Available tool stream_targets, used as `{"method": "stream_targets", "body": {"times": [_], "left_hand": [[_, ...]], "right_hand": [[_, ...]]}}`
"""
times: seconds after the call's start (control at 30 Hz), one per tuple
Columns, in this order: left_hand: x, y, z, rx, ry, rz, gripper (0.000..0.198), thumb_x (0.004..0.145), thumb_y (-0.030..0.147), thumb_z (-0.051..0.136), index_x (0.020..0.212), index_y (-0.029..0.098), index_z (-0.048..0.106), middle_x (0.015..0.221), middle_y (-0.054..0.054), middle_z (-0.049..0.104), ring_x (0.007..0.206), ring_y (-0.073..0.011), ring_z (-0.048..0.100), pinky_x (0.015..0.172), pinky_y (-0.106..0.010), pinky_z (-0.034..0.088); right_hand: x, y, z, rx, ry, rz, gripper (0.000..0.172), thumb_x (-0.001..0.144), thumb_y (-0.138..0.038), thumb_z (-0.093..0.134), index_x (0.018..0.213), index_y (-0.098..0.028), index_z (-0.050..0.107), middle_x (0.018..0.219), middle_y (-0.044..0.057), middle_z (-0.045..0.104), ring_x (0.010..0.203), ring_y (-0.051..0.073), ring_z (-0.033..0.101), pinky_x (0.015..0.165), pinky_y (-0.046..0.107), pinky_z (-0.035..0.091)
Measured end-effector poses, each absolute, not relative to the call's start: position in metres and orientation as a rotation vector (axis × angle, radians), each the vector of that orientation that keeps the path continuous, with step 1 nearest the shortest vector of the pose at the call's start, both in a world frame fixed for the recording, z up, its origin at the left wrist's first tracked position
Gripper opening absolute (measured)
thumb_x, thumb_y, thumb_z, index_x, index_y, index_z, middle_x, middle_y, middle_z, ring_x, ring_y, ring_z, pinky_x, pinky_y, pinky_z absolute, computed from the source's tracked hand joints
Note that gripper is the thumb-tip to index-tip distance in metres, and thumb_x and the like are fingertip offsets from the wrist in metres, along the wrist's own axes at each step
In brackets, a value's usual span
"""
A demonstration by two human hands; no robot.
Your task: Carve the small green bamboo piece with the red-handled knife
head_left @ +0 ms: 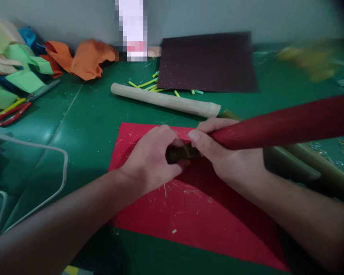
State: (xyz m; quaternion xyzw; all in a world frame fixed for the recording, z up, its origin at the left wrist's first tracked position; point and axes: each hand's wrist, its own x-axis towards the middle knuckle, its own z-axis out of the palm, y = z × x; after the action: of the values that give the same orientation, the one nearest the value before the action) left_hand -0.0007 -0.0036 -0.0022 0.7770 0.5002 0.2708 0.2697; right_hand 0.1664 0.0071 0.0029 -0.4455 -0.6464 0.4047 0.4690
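Note:
My left hand (150,158) is closed around a short dark brown-green piece (176,154) that looks like bamboo, low over a red sheet (172,214). Close by on the right, my right hand (229,158) grips the narrow end of a long red rod (289,124), which widens toward the right edge of the view. The thumb lies along the near side, beside the dark piece. Where the rod's end meets the dark piece is hidden by the fingers. Fine pale shavings (192,191) are scattered over the sheet.
A pale bamboo stick (163,100) lies beyond the hands, before a dark brown sheet (206,63) and yellow-green straw pieces (149,83). Green bamboo lengths (301,164) lie under the right forearm. Red-handled scissors (15,114), crumpled orange paper (87,59) and a white cable (64,164) are leftward.

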Motion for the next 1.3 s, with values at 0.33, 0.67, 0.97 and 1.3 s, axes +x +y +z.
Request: {"method": "stream_targets", "body": {"times": [0.33, 0.67, 0.97, 1.3], "left_hand": [[-0.0018, -0.0047, -0.0049, 2.084, 1.344, 0.745, 0.021, 0.074, 0.023, 0.070, 0.071, 0.019, 0.050, 0.074, 0.002, 0.053, 0.068, -0.0126, 0.048, 0.058, -0.028, 0.037], [0.0007, -0.0051, -0.0031, 2.069, 1.354, 0.769, 0.020, 0.076, 0.026, 0.069, 0.069, 0.019, 0.051, 0.071, 0.002, 0.051, 0.064, -0.0114, 0.044, 0.055, -0.028, 0.034], [-0.0028, -0.0043, -0.0059, 2.098, 1.344, 0.739, 0.016, 0.074, 0.022, 0.069, 0.074, 0.019, 0.053, 0.077, 0.001, 0.055, 0.071, -0.0138, 0.050, 0.061, -0.029, 0.040], [-0.0026, -0.0050, -0.0063, 2.096, 1.333, 0.747, 0.018, 0.075, 0.024, 0.069, 0.073, 0.019, 0.051, 0.075, 0.001, 0.054, 0.069, -0.0131, 0.048, 0.057, -0.028, 0.037]], "right_hand": [[0.1681, 0.0076, 0.0039, -1.101, -1.639, 1.088, 0.033, 0.081, -0.030, 0.068, 0.053, -0.024, 0.052, 0.053, -0.002, 0.050, 0.051, 0.013, 0.045, 0.050, 0.029, 0.040], [0.1694, 0.0077, 0.0070, -1.055, -1.743, 1.047, 0.028, 0.079, -0.019, 0.058, 0.052, -0.022, 0.049, 0.051, -0.004, 0.048, 0.048, 0.010, 0.044, 0.048, 0.026, 0.036], [0.1665, 0.0075, 0.0023, -1.080, -1.635, 0.981, 0.026, 0.083, -0.023, 0.062, 0.058, -0.024, 0.055, 0.055, -0.004, 0.053, 0.050, 0.011, 0.047, 0.050, 0.027, 0.041], [0.1671, 0.0082, 0.0045, -1.114, -1.669, 1.044, 0.030, 0.079, -0.024, 0.061, 0.051, -0.023, 0.050, 0.051, -0.004, 0.048, 0.049, 0.010, 0.044, 0.049, 0.026, 0.039]]}}
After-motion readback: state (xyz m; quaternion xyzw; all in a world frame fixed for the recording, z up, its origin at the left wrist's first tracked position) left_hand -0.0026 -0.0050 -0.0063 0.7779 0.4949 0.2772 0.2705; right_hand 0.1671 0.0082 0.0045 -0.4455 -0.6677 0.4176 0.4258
